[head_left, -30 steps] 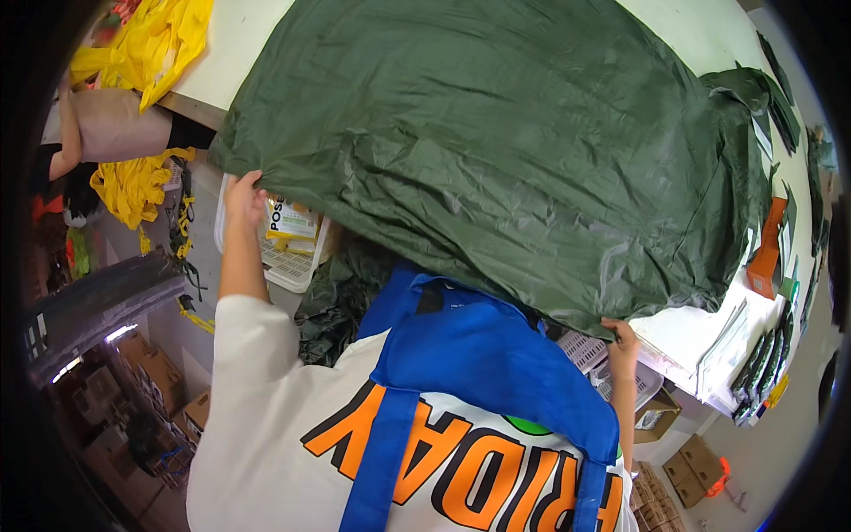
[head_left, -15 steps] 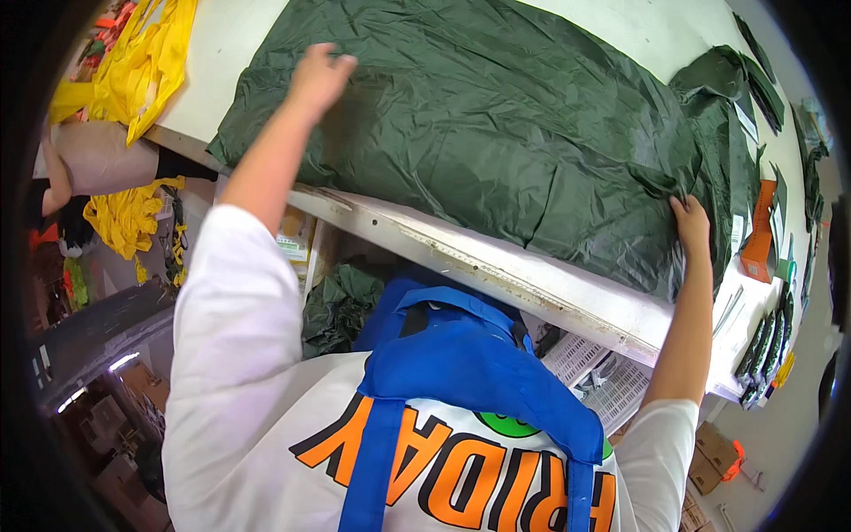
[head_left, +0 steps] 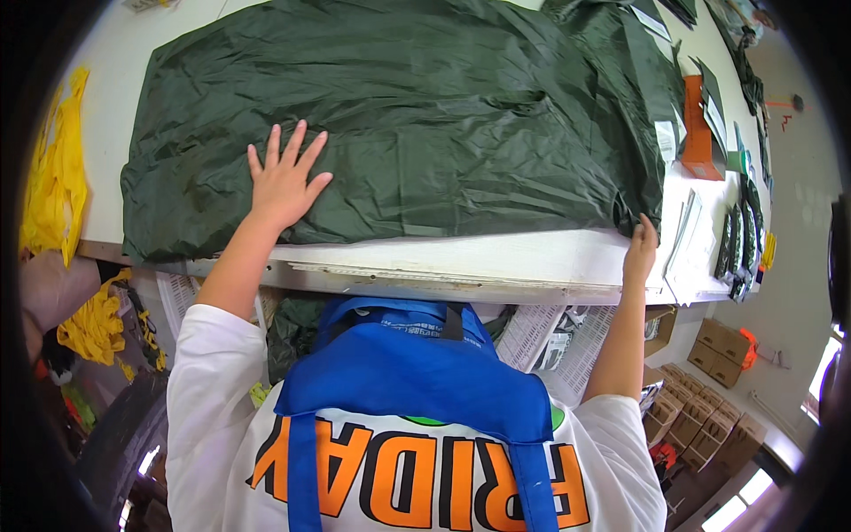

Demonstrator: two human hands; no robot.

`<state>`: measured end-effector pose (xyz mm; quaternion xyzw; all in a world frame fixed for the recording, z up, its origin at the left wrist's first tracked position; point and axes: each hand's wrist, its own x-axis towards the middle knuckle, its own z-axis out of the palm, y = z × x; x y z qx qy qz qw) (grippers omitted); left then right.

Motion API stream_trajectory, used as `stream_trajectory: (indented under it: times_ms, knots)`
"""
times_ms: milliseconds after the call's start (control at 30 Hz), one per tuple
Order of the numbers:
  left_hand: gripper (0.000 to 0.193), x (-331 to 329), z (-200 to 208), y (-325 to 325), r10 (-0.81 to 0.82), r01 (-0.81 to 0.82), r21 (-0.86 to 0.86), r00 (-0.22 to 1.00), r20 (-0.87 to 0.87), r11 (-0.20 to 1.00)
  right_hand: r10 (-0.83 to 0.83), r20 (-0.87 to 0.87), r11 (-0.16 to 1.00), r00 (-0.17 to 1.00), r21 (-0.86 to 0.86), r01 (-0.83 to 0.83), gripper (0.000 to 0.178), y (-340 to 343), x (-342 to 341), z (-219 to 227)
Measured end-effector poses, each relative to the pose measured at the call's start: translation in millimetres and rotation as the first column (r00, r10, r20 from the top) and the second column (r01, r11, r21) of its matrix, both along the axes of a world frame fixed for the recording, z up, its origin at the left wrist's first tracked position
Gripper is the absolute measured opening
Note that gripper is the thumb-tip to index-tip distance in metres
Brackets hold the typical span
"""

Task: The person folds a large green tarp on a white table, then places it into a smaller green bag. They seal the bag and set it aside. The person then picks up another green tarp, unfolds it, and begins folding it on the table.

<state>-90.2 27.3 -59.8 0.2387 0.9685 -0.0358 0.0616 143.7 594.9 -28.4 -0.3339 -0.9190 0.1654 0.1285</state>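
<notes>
A large dark green sheet of thin, crinkled fabric (head_left: 381, 115) lies spread over the white table, its near edge along the table's front. My left hand (head_left: 285, 182) rests flat on its left part, fingers spread. At the near right corner, my right hand (head_left: 640, 244) has its fingers closed on the edge of the fabric. Small folds bunch up beside those fingers, and wrinkles run across the rest of the cloth.
The white tabletop (head_left: 532, 262) shows in front of the fabric. To the right are an orange box (head_left: 700, 133), white papers (head_left: 687, 235) and several dark green packed bundles (head_left: 740, 235). Yellow fabric (head_left: 58, 177) hangs at the left. Below stand white plastic baskets (head_left: 532, 332).
My left hand has come down from above the far left of the fabric to lie flat on it. My right hand remains at the right corner. The near edge now lies straighter along the table.
</notes>
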Motion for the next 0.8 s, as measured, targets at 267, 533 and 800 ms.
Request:
stream_trajectory:
  times_ms: [267,533,800]
  knots:
    - [0.061,-5,-1,-2,-0.035,0.033,-0.08,0.999,-0.021,0.996,0.076,0.257,0.996,0.963,0.02,-0.084,0.03,29,6,-14]
    - [0.063,10,-1,-16,-0.18,0.178,-0.068,0.983,-0.034,0.982,0.248,0.531,0.967,0.81,-0.185,-0.175,0.023,55,49,6]
    - [0.068,18,19,-1,-0.153,0.154,-0.051,0.988,0.022,0.987,0.387,-0.086,0.918,0.918,-0.055,-0.392,0.032,-127,-39,14]
